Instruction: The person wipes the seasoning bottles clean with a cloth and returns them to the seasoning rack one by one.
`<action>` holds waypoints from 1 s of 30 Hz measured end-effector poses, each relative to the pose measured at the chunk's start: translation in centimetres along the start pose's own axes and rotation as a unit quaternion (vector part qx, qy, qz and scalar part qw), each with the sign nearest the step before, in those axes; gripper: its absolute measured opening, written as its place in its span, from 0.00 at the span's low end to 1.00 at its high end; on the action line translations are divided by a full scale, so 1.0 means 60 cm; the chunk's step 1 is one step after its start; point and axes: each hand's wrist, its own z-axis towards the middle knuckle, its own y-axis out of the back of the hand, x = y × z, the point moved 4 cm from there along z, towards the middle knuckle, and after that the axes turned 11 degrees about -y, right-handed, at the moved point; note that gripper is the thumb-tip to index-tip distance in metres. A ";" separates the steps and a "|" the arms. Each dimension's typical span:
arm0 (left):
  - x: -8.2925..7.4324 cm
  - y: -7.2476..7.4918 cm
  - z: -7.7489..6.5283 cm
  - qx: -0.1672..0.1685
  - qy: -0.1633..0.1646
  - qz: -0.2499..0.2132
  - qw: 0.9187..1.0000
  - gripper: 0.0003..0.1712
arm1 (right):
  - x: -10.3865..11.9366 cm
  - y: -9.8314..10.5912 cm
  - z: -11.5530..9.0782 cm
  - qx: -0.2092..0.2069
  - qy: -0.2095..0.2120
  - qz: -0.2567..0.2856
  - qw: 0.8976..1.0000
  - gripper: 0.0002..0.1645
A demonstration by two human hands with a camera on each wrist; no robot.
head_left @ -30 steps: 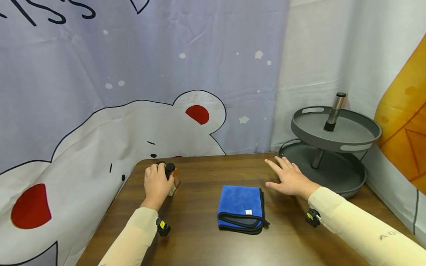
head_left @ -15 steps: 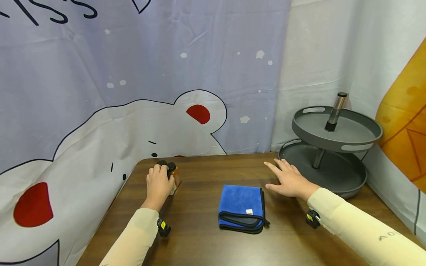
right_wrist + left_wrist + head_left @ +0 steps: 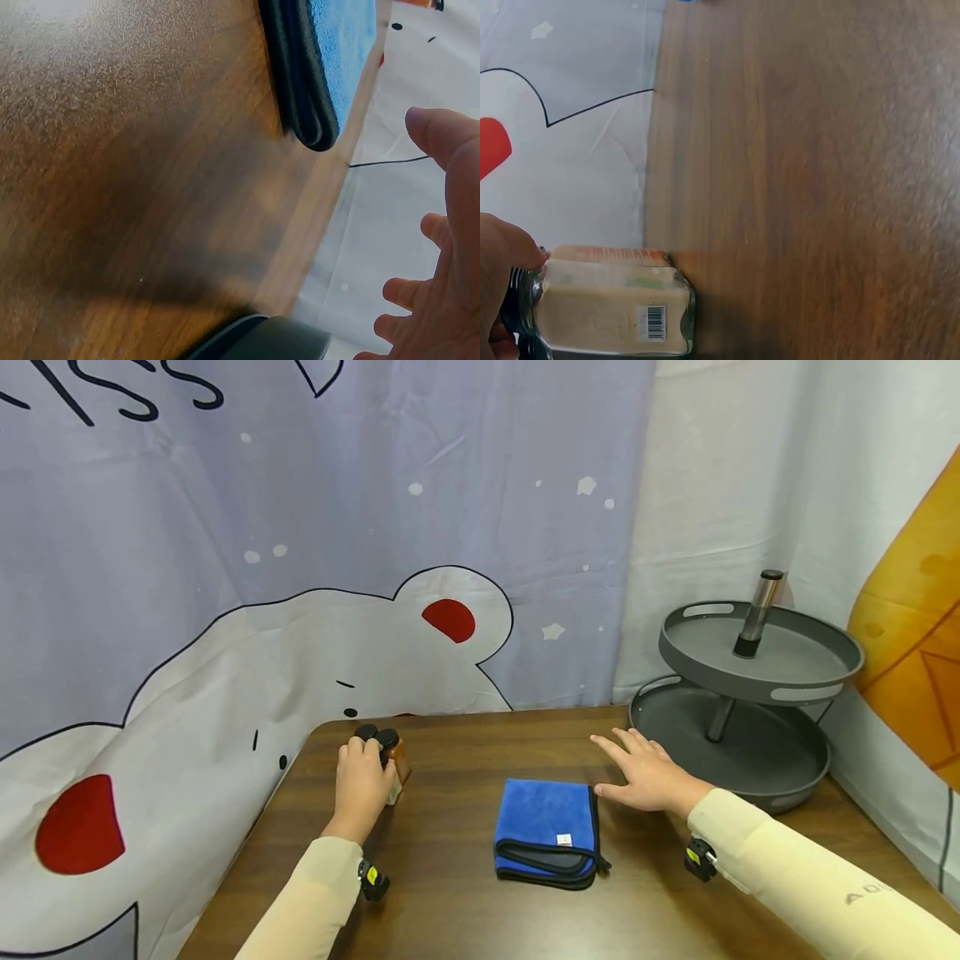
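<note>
My left hand grips a small glass spice jar at its black cap, at the back left of the table. The left wrist view shows that spice jar with pale contents and a barcode label; its base appears to be on the wood. An orange-filled jar stands right beside it, and another black lid shows behind my fingers. My right hand hovers over the table with fingers spread, holding nothing. It is between a folded blue cloth with black edging and a grey two-tier tray.
The brown wooden table ends at a printed curtain along the back and left. The tray's metal post rises above its upper tier at the back right.
The left hand has shifted slightly, so more of the black lids shows. The right hand has drifted a little left and nearer. Cloth and tray stay put; the view shifts slightly.
</note>
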 end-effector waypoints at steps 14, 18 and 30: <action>-0.049 -0.005 -0.024 -0.030 -0.045 0.004 0.999 0.16 | 0.008 -0.024 0.002 0.004 0.004 0.006 1.000 0.48; -0.067 -0.004 -0.028 -0.046 -0.069 -0.004 0.997 0.16 | 0.010 -0.028 0.002 0.006 0.007 0.007 1.000 0.48; -0.129 -0.013 -0.036 -0.045 -0.126 -0.022 0.991 0.16 | 0.012 -0.031 0.000 0.021 0.002 0.014 1.000 0.49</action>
